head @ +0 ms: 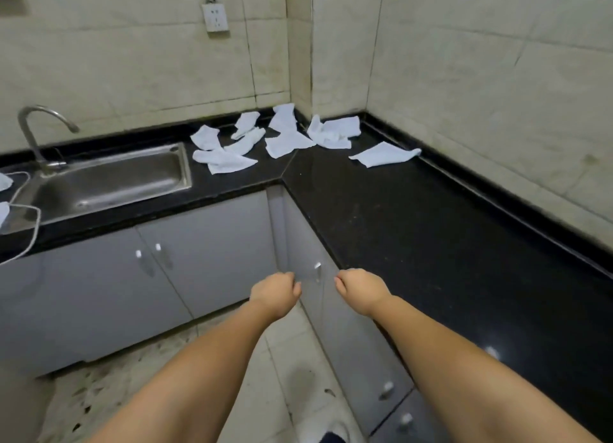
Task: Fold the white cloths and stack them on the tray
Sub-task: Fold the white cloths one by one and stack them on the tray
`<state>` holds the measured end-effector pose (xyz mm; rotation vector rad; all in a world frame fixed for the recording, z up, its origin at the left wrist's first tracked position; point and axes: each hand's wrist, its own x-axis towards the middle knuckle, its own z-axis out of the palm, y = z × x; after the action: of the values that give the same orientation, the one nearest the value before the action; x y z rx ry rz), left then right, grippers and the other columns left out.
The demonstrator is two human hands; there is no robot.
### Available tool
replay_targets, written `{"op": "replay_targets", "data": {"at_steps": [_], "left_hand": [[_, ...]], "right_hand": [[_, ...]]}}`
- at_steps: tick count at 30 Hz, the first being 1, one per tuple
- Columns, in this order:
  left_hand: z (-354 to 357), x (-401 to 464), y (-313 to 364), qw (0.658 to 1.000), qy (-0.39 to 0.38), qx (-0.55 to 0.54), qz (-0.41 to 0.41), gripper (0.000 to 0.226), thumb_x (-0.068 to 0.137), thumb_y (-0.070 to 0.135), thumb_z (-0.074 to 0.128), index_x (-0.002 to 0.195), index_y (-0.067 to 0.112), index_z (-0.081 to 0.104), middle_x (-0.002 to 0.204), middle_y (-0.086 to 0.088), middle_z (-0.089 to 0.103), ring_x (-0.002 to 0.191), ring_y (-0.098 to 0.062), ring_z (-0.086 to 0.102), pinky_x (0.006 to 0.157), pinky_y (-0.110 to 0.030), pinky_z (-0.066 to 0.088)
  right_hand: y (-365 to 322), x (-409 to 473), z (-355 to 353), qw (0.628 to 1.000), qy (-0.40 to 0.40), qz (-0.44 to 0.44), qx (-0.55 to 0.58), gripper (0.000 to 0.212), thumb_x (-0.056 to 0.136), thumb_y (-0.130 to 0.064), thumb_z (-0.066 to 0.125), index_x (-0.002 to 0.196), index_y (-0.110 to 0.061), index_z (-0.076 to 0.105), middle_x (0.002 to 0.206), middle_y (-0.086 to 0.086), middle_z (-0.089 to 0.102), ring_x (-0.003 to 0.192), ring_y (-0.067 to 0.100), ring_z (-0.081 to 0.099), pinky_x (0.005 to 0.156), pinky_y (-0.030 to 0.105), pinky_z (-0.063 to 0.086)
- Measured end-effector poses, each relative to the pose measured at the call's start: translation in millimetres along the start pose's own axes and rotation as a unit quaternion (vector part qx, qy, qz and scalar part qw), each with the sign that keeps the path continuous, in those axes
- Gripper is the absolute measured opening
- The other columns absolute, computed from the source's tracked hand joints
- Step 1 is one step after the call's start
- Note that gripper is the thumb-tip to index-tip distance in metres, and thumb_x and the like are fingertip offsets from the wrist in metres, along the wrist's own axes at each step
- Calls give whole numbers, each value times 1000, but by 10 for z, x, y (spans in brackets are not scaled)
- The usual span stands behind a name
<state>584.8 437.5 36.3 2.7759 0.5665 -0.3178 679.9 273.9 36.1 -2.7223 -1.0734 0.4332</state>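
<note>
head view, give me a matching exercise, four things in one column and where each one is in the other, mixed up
Things:
1. white cloths
2. sink
3. wall socket
4. faucet

Places:
A. on the tiled wall, above the countertop
B. set into the countertop, left of the cloths
C. standing at the sink's far left corner
D. scattered unfolded near the inner corner of the countertop

Pairs: 1-D, 2-B, 3-A, 4-C
</note>
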Motion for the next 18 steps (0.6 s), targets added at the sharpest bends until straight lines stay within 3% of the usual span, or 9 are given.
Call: {"op": "replay_targets", "data": {"at_steps": [9, 18], "left_hand": [[-629, 1926, 475, 997, -6, 12, 78, 32, 99, 36, 33, 102, 13, 56, 104, -9, 61, 92, -26, 59, 82, -41, 52], [-895, 4012, 830, 977, -44, 68, 199, 30, 97, 31, 37, 114, 13, 54, 118, -9, 56, 107, -28, 56, 88, -40, 47]], "right_hand": [[916, 1378, -659, 997, 18, 79, 10, 35, 102, -32, 30, 104, -11, 58, 109, 9, 63, 99, 30, 60, 75, 35, 43], [1591, 2827, -936, 982, 51, 176, 52, 34, 102, -32, 31, 105, -12, 58, 105, 7, 62, 94, 26, 60, 76, 37, 46]]}}
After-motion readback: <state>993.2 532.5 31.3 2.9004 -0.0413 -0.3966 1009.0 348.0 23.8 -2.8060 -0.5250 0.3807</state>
